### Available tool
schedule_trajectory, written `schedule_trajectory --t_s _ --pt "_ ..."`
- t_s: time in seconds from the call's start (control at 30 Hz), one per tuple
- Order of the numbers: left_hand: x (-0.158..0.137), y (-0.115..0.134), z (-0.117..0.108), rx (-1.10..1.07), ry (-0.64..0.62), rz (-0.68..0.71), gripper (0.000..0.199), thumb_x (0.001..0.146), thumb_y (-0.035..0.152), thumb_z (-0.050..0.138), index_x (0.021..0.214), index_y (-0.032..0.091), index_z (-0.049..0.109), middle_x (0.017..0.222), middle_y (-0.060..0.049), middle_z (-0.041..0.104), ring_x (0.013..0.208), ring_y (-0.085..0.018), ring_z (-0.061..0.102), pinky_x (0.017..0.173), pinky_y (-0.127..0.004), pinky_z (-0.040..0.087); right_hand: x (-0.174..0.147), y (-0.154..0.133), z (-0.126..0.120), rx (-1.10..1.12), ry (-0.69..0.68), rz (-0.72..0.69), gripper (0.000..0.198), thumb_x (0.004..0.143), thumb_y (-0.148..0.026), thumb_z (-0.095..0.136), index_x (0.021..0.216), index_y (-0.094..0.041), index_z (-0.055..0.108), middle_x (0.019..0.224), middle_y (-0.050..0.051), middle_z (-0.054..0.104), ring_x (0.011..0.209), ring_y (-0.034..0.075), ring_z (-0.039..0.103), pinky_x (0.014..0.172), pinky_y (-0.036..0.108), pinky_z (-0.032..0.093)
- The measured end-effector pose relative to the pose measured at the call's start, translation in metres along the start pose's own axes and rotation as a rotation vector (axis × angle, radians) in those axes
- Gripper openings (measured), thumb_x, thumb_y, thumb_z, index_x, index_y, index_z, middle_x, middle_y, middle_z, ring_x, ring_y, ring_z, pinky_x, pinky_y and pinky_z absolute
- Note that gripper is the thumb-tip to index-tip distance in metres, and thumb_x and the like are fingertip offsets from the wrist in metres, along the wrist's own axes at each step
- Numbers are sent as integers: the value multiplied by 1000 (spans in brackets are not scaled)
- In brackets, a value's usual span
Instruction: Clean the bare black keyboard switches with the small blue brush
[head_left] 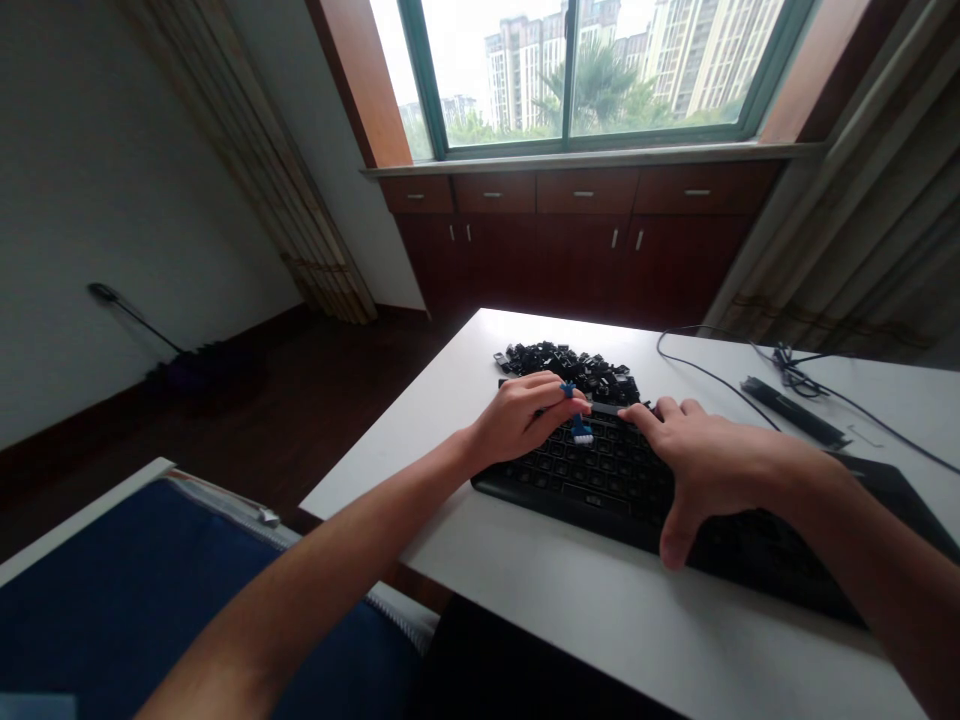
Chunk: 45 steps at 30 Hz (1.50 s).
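A black keyboard with its keycaps off, at least over the part I can see, lies on the white table. Above its left part, my left hand is closed round a small blue brush whose short white bristles point down. My right hand reaches over the middle of the keyboard, palm down, thumb spread away and fingers stretched forward. Its index fingertip touches the keyboard's upper area, by a narrow greyish strip. The right forearm and hand hide much of the keyboard's right half.
Behind the keyboard lies a heap of black keycaps. A long black bar-shaped piece, a thin bent wire and a looped black cable are on the table's right side. A blue zippered item stands at lower left.
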<state>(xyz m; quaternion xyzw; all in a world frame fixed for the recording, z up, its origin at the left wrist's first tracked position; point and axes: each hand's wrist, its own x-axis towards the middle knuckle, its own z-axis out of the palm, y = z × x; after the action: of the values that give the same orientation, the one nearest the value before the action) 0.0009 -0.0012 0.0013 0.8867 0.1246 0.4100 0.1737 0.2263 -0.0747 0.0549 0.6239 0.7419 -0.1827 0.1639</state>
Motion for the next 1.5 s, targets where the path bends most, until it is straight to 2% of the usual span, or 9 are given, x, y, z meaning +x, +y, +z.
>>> schedule_trajectory --t_s 0.13,0.4,0.63,0.83,1.03,1.13,1.37,1.5 --pt "0 0 0 -16 40 -23 19 99 23 52 97 15 69 96 -9 74 84 -15 67 77 -29 56 1 -1 0 9 5 6 154 18 -67 83 153 -20 26 135 20 43 123 47 43 95 54 46" --pt "1 6 2 -108 -140 -83 24 99 26 51 96 14 71 93 -10 73 84 -15 68 76 -26 56 1 -2 -1 19 2 7 152 18 -63 85 151 -18 28 136 22 42 123 47 43 95 53 46" --pt "1 8 1 -230 -67 -121 24 99 24 49 96 13 70 95 -10 73 75 -11 67 71 -23 57 1 1 0 22 3 -4 152 17 -66 84 151 -19 29 135 21 42 119 47 45 91 54 47" --pt "2 6 1 -83 -117 -33 20 97 24 55 98 13 71 91 -10 73 83 -16 67 78 -28 55 1 0 0 4 -8 -6 148 19 -65 84 149 -18 31 133 22 42 119 46 45 91 52 47" --pt "1 1 -2 23 -23 70 14 95 18 57 97 14 70 95 -9 75 84 -15 67 78 -29 55 2 1 2 8 7 2 153 17 -67 83 151 -20 28 133 21 42 117 45 47 91 52 47" --pt "1 -1 -3 52 13 50 14 95 17 57 98 14 70 97 -8 76 86 -15 67 78 -29 56 1 0 0 -1 -8 6 152 18 -66 84 152 -18 27 133 21 42 118 44 46 91 51 48" --pt "1 2 0 -16 -68 -8 17 96 22 57 94 12 71 92 -9 75 83 -14 68 77 -27 55 0 -2 -2 14 -7 6 149 19 -64 84 150 -18 30 133 21 43 118 45 46 91 51 48" --pt "0 3 0 -63 -96 -58 21 97 26 56 96 14 73 88 -9 74 77 -13 67 72 -25 55 0 -1 -1 10 -3 0 148 19 -63 84 150 -19 30 133 21 43 118 45 46 89 50 48"
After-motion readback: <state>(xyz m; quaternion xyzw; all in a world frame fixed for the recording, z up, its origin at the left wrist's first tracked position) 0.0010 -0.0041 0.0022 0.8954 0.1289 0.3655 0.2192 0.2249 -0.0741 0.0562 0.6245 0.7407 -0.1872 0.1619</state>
